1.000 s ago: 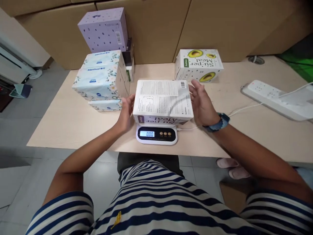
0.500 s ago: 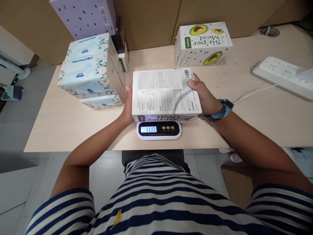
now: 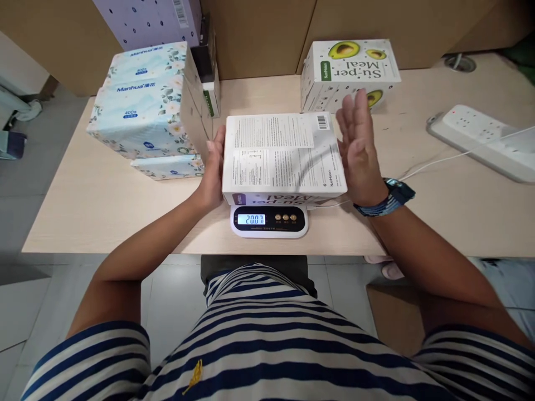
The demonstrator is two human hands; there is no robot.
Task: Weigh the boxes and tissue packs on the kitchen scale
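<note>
A white "Super Meal" box (image 3: 284,156) rests on a digital scale (image 3: 270,231), its text panel and barcode facing up. The scale's lit display reads about 20.07. Its platform is hidden under the box. Beside the box's left end is my left hand (image 3: 214,167), fingers stretched along it and not gripping; whether it touches the box is hard to tell. At the right end my right hand (image 3: 361,153) is raised with its palm turned inward and its fingers straight, apart from the top of the box.
Packs of Manhua tissues (image 3: 142,114) are stacked on the left, before a purple box (image 3: 150,22) and a dark box (image 3: 204,53). Another avocado-printed Super Meal box (image 3: 351,69) stands at the back. A white power strip (image 3: 489,139) with a cable lies right.
My right hand has let go of the box and opened upward beside it. My left hand's hold has loosened. The display has gone from about 11.17 to 20.07.
</note>
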